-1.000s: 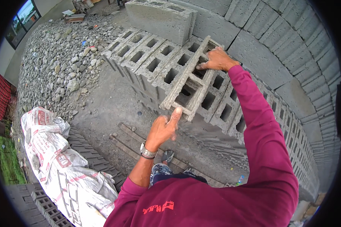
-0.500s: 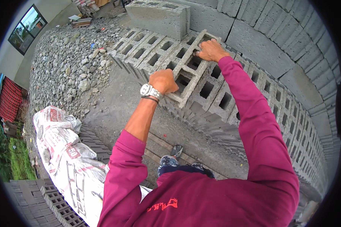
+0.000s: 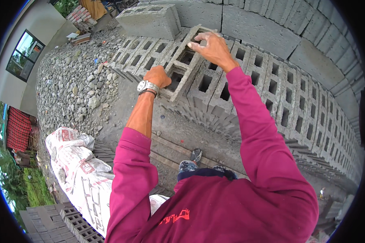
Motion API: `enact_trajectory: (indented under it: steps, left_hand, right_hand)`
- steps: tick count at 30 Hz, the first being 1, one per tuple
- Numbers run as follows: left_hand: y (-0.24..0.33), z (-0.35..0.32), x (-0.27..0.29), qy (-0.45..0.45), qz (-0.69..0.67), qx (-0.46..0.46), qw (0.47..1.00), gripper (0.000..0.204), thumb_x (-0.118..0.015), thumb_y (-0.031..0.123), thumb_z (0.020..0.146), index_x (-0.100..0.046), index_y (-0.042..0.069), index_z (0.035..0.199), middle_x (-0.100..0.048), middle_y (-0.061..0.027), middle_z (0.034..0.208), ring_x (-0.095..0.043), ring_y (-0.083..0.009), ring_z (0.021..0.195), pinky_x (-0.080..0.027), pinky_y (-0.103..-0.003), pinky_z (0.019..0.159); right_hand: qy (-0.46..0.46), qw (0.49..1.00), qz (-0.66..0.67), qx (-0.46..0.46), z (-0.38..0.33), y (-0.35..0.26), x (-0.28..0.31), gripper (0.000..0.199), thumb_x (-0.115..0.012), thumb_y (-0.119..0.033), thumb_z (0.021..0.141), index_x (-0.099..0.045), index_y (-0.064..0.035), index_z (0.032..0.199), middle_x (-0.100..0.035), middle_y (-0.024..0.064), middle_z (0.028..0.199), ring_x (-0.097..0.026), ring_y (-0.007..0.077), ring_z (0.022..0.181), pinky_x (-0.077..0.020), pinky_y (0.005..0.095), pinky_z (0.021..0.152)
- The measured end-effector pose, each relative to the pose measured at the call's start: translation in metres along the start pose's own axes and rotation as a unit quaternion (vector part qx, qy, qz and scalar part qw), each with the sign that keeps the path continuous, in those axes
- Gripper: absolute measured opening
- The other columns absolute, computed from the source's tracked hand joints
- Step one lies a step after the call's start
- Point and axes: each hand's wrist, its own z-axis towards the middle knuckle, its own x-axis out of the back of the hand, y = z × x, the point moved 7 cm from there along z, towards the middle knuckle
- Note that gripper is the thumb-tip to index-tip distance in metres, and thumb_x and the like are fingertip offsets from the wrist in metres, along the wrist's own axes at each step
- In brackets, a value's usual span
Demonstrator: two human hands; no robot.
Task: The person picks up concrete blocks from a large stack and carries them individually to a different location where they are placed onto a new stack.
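A pale grey hollow concrete block point(image 3: 178, 92) with open cells lies on top of a row of similar blocks, its long side running away from me. My left hand point(image 3: 158, 76), with a metal wristwatch point(image 3: 147, 86) at the wrist, is closed on the block's near left part. My right hand point(image 3: 211, 47) is at the far end, thumb and index finger curved over the rim of a cell; its other fingertips are partly hidden. Close beside the held block on the right stand more hollow blocks point(image 3: 215, 79) with their cells facing up.
A larger block point(image 3: 150, 23) stands on the row's far left end, before a stacked block wall point(image 3: 257, 34). Gravel point(image 3: 75, 77) is heaped at the left. White sacks point(image 3: 75, 156) and more stacked blocks point(image 3: 75, 220) are at lower left. Wooden planks point(image 3: 166, 143) lie by my feet.
The view has shifted, so the surroundings appear displaced. My right hand's grip has changed: its thumb and index finger now show, raised and curved at the block's far end. My left hand keeps its hold.
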Motion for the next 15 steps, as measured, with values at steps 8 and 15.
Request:
enact_trajectory:
  steps: [8, 15]
  left_hand:
    - [-0.005, -0.003, -0.002, 0.01, 0.002, -0.015, 1.0, 0.068, -0.081, 0.041, 0.066, -0.066, -0.011, 0.108, -0.064, -0.0339, 0.11, -0.065, -0.0398, 0.107, -0.052, -0.043, 0.091]
    - [-0.081, -0.075, 0.011, 0.304, -0.329, 0.051, 0.892, 0.074, -0.062, 0.059, 0.082, -0.066, -0.007, 0.113, -0.07, -0.0233, 0.103, -0.067, -0.034, 0.095, -0.05, -0.041, 0.086]
  right_hand:
    - [-0.108, 0.971, 0.194, -0.085, -0.29, -0.033, 0.077, 0.024, -0.073, -0.024, 0.085, -0.07, -0.0033, 0.096, -0.069, 0.0146, 0.105, -0.066, 0.0285, 0.094, -0.0496, 0.0401, 0.083]
    - [-0.275, 0.825, -0.048, -0.492, -0.688, 0.158, 0.06, 0.037, -0.074, -0.039, 0.077, -0.073, -0.003, 0.087, -0.07, 0.0215, 0.083, -0.069, 0.0348, 0.08, -0.0523, 0.044, 0.073]
